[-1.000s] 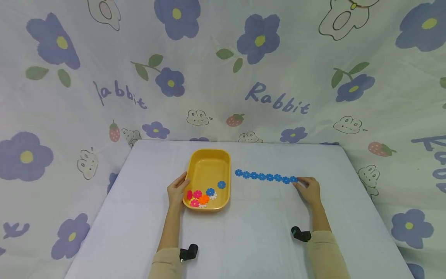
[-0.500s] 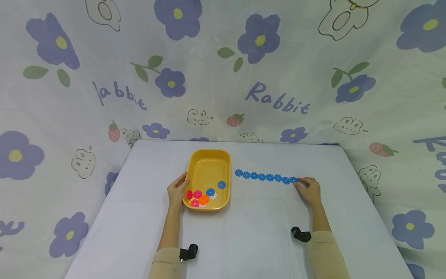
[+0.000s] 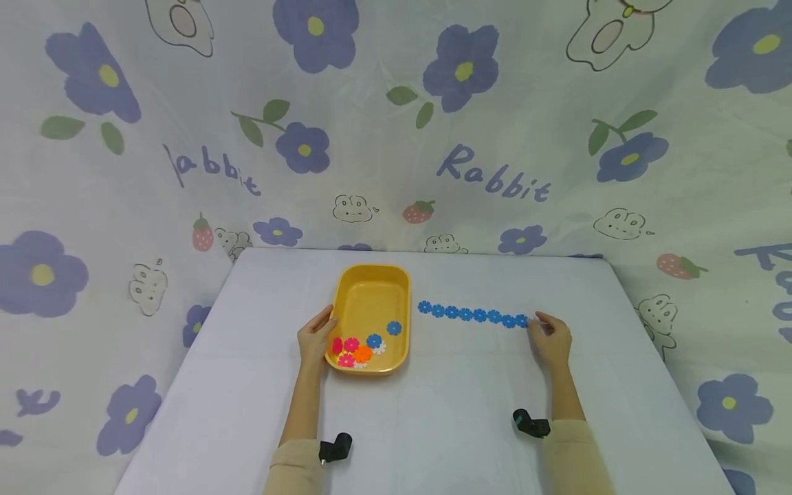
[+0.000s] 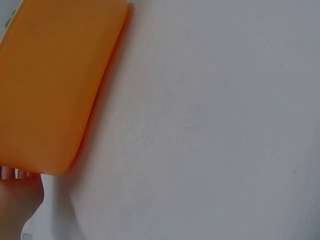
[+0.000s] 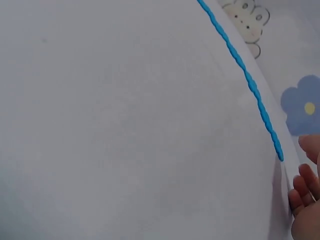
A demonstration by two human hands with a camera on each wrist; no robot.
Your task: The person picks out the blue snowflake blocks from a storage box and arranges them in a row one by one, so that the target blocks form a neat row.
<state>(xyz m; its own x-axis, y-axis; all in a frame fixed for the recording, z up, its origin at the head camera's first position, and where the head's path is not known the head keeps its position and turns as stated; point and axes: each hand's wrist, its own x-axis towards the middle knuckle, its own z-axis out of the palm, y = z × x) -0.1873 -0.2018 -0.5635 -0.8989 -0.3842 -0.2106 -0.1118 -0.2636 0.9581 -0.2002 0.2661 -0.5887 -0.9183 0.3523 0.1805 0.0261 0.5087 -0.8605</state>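
Note:
In the head view, my left hand (image 3: 314, 337) grips the left side of a yellow tray (image 3: 371, 267), thumb over its rim. Several small flower-shaped plastic pieces lie toward the tray's near end: pink ones (image 3: 350, 344), an orange one (image 3: 362, 354), blue ones (image 3: 394, 328) and white ones. Right of the tray, a row of joined blue flower-shaped pieces (image 3: 467, 314) lies on the white table. My right hand (image 3: 551, 340) is just beside the row's right end. In the right wrist view, the fingers (image 5: 309, 181) stand apart from the end of the blue strip (image 5: 254, 90).
The white table (image 3: 458, 392) runs back to a hanging cloth (image 3: 371, 151) printed with flowers and rabbits, which also closes in both sides. A small black camera (image 3: 336, 447) sits on the left wrist and another black camera (image 3: 531, 423) on the right one.
My right hand has let go of the right end of the blue row and drawn slightly to the right. The left hand and tray stay where they were.

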